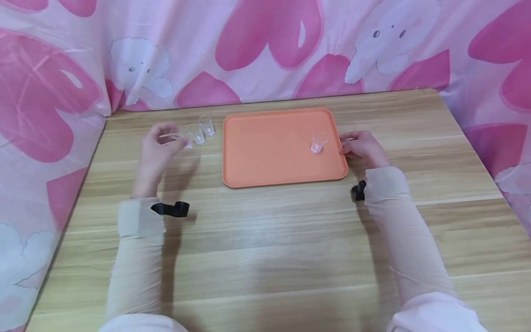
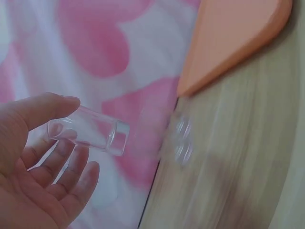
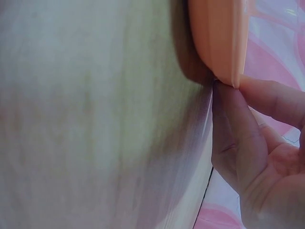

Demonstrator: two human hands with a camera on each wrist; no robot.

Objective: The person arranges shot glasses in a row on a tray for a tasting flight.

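A pale wooden table (image 1: 265, 240) stands in a corner hung with pink heart-patterned cloth (image 1: 257, 46), and an orange tray (image 1: 269, 157) lies flat near its far edge.

The left hand (image 1: 159, 145) is raised off the table to the left of the tray, and the left wrist view shows a small clear cup (image 2: 90, 130) lying sideways, pinched between thumb and fingertips, mouth pointing away from the palm. 2 more clear cups (image 1: 201, 130) stand on the table between that hand and the tray's left edge; in the wrist view they are blurred. 1 clear cup (image 1: 318, 141) already stands upright inside the tray, near its right edge.

The right hand (image 1: 365, 148) rests at the tray's right rim; the right wrist view shows fingertips pinching the rim from above and below, so it seems to be steadying the tray.

By my reading, the work in hand is the carrying of cups onto the tray, with 1 set down, 1 in the fingers and 2 waiting. The next move would call for turning the held cup upright and lowering it onto a bare part of the tray.

The 2 standing cups sit close under the path toward the tray and could be knocked. The tray's raised rim must also be cleared.
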